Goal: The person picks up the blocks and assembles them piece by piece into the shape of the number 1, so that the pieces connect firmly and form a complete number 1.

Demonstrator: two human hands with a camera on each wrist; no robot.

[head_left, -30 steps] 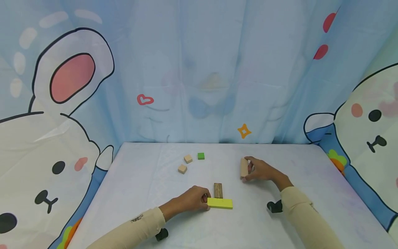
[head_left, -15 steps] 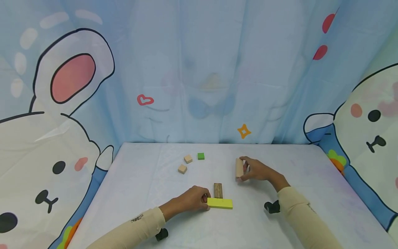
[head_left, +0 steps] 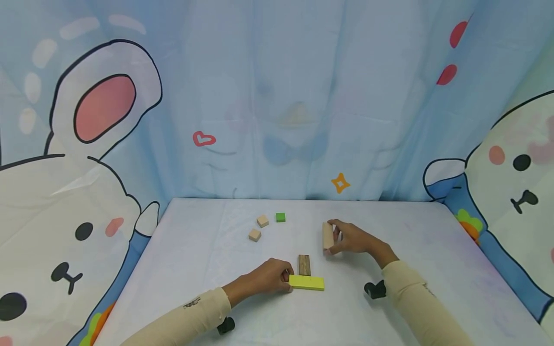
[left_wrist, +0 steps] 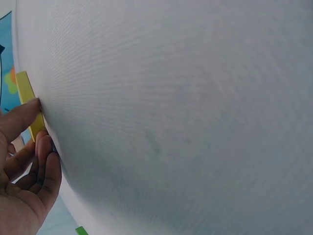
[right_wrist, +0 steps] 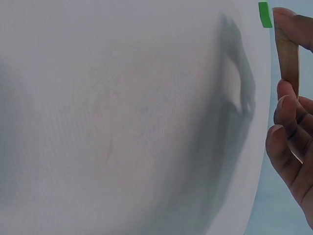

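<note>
Thumb and fingers of my left hand (head_left: 269,278) pinch the left end of a yellow wooden block (head_left: 307,282), which runs crosswise on the white table. A dark brown wooden block (head_left: 304,265) meets its back edge; whether the two touch is hard to tell. To the right and farther back, my right hand (head_left: 355,239) grips a plain wooden block (head_left: 328,235) lengthwise between thumb and fingertips. In the right wrist view this plain wooden block (right_wrist: 288,63) is off the table, its shadow apart from it. The left wrist view shows the yellow block (left_wrist: 24,88) between thumb and fingers.
Two small plain wooden cubes (head_left: 262,221) (head_left: 254,235) and a small green block (head_left: 280,217) lie toward the back of the white table (head_left: 207,230). A blue printed curtain (head_left: 285,96) hangs behind the table's far edge. Black wrist devices (head_left: 226,326) (head_left: 375,290) sit under both sleeves.
My right hand has moved left with the plain wooden block, closer to the brown and yellow blocks. The left hand and the yellow block have stayed in place.
</note>
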